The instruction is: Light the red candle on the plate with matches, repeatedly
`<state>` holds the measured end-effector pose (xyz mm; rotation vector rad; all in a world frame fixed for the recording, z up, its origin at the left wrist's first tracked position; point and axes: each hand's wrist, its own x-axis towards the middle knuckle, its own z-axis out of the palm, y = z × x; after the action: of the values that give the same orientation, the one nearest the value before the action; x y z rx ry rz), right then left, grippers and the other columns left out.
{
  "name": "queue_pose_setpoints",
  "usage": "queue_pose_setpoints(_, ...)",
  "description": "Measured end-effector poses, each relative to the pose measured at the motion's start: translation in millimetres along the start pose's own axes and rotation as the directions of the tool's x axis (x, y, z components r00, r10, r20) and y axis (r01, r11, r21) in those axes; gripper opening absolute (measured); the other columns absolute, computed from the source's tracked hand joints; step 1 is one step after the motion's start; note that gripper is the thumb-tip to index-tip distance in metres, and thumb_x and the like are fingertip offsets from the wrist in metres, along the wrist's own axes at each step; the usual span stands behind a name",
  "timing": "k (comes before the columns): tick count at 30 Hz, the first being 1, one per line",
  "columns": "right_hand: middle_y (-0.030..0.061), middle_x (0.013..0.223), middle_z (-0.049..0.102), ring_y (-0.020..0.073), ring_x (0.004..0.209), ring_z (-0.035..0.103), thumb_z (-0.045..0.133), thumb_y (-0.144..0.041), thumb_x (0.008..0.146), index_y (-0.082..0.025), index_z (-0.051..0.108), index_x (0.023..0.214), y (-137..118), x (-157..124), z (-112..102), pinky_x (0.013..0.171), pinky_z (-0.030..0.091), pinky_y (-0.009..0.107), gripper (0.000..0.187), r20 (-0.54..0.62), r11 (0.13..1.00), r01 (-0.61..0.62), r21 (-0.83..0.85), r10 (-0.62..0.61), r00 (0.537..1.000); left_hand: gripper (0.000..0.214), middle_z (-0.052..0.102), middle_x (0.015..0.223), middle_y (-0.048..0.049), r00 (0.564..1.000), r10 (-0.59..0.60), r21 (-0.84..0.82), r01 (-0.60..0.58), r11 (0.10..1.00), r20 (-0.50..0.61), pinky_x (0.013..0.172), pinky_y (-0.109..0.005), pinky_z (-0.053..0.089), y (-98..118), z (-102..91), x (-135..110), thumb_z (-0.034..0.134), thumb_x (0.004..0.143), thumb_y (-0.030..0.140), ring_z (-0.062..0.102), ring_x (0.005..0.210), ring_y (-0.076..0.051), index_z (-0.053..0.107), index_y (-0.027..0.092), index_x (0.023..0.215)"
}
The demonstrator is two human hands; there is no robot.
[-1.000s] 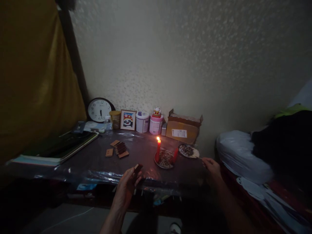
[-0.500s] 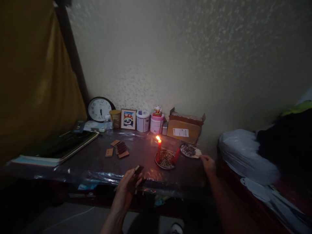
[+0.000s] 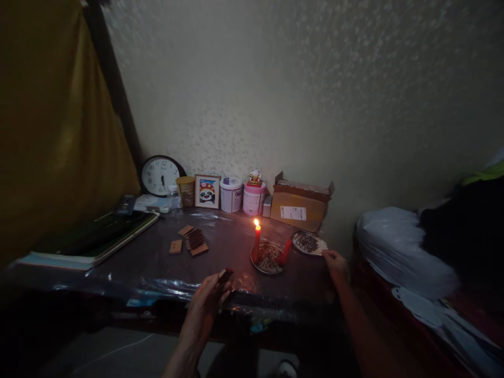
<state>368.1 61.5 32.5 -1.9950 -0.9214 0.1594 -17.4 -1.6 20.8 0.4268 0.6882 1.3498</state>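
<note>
Matchbox (image 3: 225,275) clamped in the fingers of the left hand (image 3: 207,296), near the front edge of the desk (image 3: 232,236).
At the matches (image 3: 309,242), the right hand (image 3: 337,266) is too dim for me to tell whether its fingers pinch one; open room lies between the lit candle (image 3: 257,244) and the loose boxes (image 3: 194,239).

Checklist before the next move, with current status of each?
1. Small box held in left hand: ok.
2. Right hand at the matchsticks: ok.
3. Match actually pinched in the fingers: cannot tell.
4. Lit candle upright, flame burning: ok.
5. Second candle upright: not ok, it leans.
6. Both hands apart from the flame: ok.
</note>
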Motion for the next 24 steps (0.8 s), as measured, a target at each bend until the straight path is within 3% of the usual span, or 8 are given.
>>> queue_pose_setpoints(7,0.0108,0.073,0.071,0.0275,0.071,0.063,0.055,-0.038,0.062,-0.016,0.07,0.072,-9,-5,-8,0.06,0.043,0.032,0.028,-0.055,0.997,0.023,0.08,-0.019,0.998,0.015,0.073,0.082,-0.0035,1.0,-0.013,-0.016,0.012,1.0,-0.014,0.073,-0.029,0.052,-3,-4.5,3,0.072,0.064,0.026,0.067,0.074,-0.018,0.065,0.018,0.075)
queue_pose_setpoints(11,0.0124,0.08,0.071,0.0264,0.078,0.062,0.052,-0.043,0.067,-0.014,0.068,0.078,-24,-17,-19,0.064,0.045,0.03,0.035,-0.094,0.977,0.109,0.181,-0.093,0.991,0.017,0.073,0.081,-0.0032,1.0,-0.016,-0.018,0.016,1.0,-0.02,0.072,-0.029,0.052,-2,-4.5,3,0.073,0.062,0.026,0.067,0.074,-0.018,0.066,0.018,0.076)
queue_pose_setpoints(15,0.0075,0.076,0.07,0.0207,0.071,0.062,0.05,-0.047,0.074,-0.017,0.064,0.082,-54,-63,-24,0.062,0.046,0.026,0.034,-0.081,0.948,0.181,0.26,-0.165,0.983,0.021,0.073,0.084,-0.0049,1.0,-0.023,0.026,0.024,0.999,-0.02,0.072,-0.03,0.051,-1,-1.4,0,0.073,0.061,0.028,0.066,0.075,-0.018,0.067,0.016,0.078)
queue_pose_setpoints(17,0.0044,0.072,0.068,0.0185,0.065,0.061,0.049,-0.045,0.077,-0.02,0.062,0.077,-73,-101,-19,0.061,0.046,0.026,0.029,0.013,0.918,0.214,0.334,-0.232,0.973,0.022,0.073,0.086,-0.0051,0.999,-0.03,0.053,0.031,0.998,-0.012,0.072,-0.029,0.05,0,0.8,-2,0.072,0.062,0.03,0.066,0.077,-0.018,0.068,0.017,0.078)
queue_pose_setpoints(21,0.0012,0.07,0.063,0.0168,0.068,0.059,0.051,-0.037,0.081,-0.022,0.061,0.073,-107,-177,7,0.065,0.046,0.026,0.02,0.245,0.814,0.33,0.477,-0.484,0.84,0.025,0.072,0.086,-0.0069,0.998,-0.033,0.148,0.024,0.989,0.061,0.07,-0.027,0.048,-1,4.8,-6,0.072,0.063,0.034,0.064,0.08,-0.018,0.068,0.016,0.081)
queue_pose_setpoints(24,-0.0007,0.069,0.058,0.0148,0.068,0.056,0.048,-0.032,0.084,-0.022,0.057,0.068,-118,-214,31,0.063,0.045,0.023,0.021,0.277,0.719,0.351,0.601,-0.598,0.752,0.027,0.07,0.074,-0.0046,0.994,-0.046,0.209,0.024,0.978,0.099,0.064,-0.025,0.046,-3,3.7,-9,0.074,0.06,0.035,0.064,0.073,-0.018,0.068,0.017,0.079)
